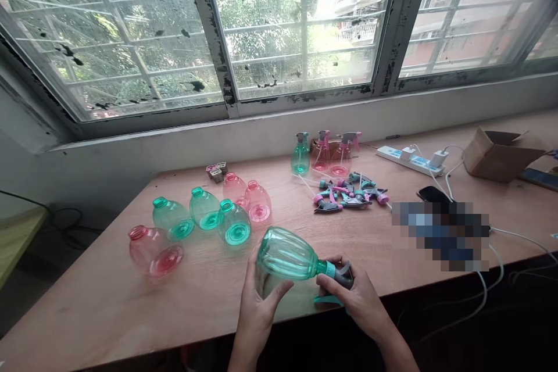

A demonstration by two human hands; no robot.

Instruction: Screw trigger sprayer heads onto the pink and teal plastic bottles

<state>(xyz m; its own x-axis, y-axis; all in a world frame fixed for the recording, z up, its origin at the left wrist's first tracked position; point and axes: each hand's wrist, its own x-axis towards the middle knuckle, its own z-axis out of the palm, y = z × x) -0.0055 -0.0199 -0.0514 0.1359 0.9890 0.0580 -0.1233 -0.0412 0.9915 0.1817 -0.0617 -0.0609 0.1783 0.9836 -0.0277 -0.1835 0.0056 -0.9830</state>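
Note:
A green see-through spray bottle (288,253) lies tilted on its side in the air, just above the table's front edge. Its base end rests in my left hand (258,302), with the thumb below and the fingers behind it. My right hand (349,293) is wrapped round the grey and teal spray head (344,276) at the bottle's neck. Part of the teal trigger shows under the right fingers. To the left stand open-necked bottles without spray heads: green ones (234,224) and pink ones (154,251).
Loose spray heads (349,192) lie heaped mid-table. Behind them stand three bottles with heads fitted, one green (300,154) and two pink (340,157). Small boxes (215,171), a power strip (410,160), a cardboard box (501,154), a phone (433,195) and white cables lie around.

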